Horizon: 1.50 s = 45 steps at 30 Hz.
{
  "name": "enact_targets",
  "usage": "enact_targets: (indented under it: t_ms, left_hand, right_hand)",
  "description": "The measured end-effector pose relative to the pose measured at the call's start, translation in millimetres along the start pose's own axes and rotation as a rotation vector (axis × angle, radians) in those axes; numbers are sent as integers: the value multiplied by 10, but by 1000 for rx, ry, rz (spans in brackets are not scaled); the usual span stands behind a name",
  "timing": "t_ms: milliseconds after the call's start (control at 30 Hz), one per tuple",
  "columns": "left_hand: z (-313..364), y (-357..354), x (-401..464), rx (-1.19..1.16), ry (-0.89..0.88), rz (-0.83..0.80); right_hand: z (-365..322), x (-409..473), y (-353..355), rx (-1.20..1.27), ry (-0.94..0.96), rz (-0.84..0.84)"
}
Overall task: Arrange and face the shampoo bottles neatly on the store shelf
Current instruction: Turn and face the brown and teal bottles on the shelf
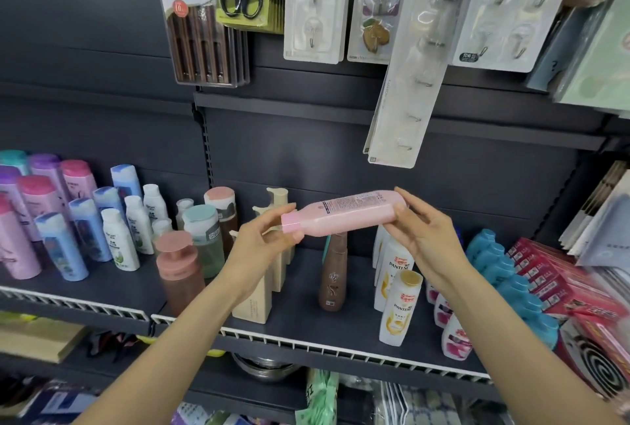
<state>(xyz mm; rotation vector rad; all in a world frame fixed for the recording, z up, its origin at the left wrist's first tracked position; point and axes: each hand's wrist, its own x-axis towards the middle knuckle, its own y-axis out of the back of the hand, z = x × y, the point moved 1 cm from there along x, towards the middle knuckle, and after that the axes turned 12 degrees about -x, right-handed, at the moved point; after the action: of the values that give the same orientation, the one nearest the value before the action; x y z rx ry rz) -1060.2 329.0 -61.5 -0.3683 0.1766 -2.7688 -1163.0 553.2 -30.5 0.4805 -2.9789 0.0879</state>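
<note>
Both hands hold a pink shampoo bottle (344, 212) sideways in the air above the shelf (300, 315): the left hand (262, 244) pinches its capped end, the right hand (422, 233) curls round its base. Below stand a white Pantene bottle (400, 308), a brown bottle (333, 274) and beige pump bottles (259, 288); farther left, rows of pink and blue bottles (61, 247); what they contain cannot be told

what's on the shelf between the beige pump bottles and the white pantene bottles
In the head view, one brown bottle stands alone between the beige pump bottles and the white Pantene bottles, with bare shelf on either side. The pink bottle is held above it.
</note>
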Motion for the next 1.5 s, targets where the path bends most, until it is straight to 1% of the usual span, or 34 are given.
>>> enact_targets:
  t_ms: [67,133,200,233,267,300,333,367,467,533,600,667,733,867,967,1067,1167,1267,1367,1500]
  left_hand:
    - [62,-9,1,42,-72,28]
    - [141,-30,23,109,-158,89]
    - [222,-74,69,183,-201,140]
    - [262,-107,92,216,-198,154]
    - [294,-138,116,257,-186,158]
    - [323,-170,139,313,-178,151]
    - [347,-206,161,381,-178,132]
    - [360,-244,178,445,-181,108]
    - [371,-357,217,545,-187,64]
    - [359,-413,248,584,-199,70]
    - [336,-458,273,618,-218,78]
    - [301,-502,283,660,-230,67]
    - [258,-538,279,688,-231,51]
    - [114,-441,263,716,-157,-7]
    - [-100,-210,232,946,-146,-84]
    - [-342,90,219,1158,-112,-83]
    - [-525,323,252,1290,-119,-84]
    - [-603,439,270,1401,-124,-102]
    - [-651,501,289,1443,-114,-128]
    - [-659,539,299,1417,-127,-142]
  right_hand:
    - [41,5,-1,3,-69,12]
    - [85,-9,-15,-8,-134,-4]
    - [147,-39,-61,-50,-227,-35]
    - [191,-50,-86,-130,-275,-47]
    - [234,-60,-105,-281,-295,-56]
    - [260,-64,-120,-476,-269,-60]
    - [261,-71,-145,-655,-198,-64]
    - [250,-74,-173,-764,-94,-69]
    - [175,-81,-289,-816,174,-174]
    - [176,-72,-367,-905,259,-208]
    - [211,-58,-416,-1015,295,-157]
    - [254,-33,-436,-1048,329,-109]
    - [311,-6,-448,-1052,336,-111]
    - [492,50,-433,-992,159,-168]
    - [660,82,-403,-994,72,-123]
    - [814,93,-393,-1027,79,-105]
    - [931,128,-407,-1074,83,-118]
    - [1052,186,-410,-1070,48,-133]
    - [1192,227,-432,-1059,-9,-163]
    - [1365,266,-443,-1044,-65,-135]
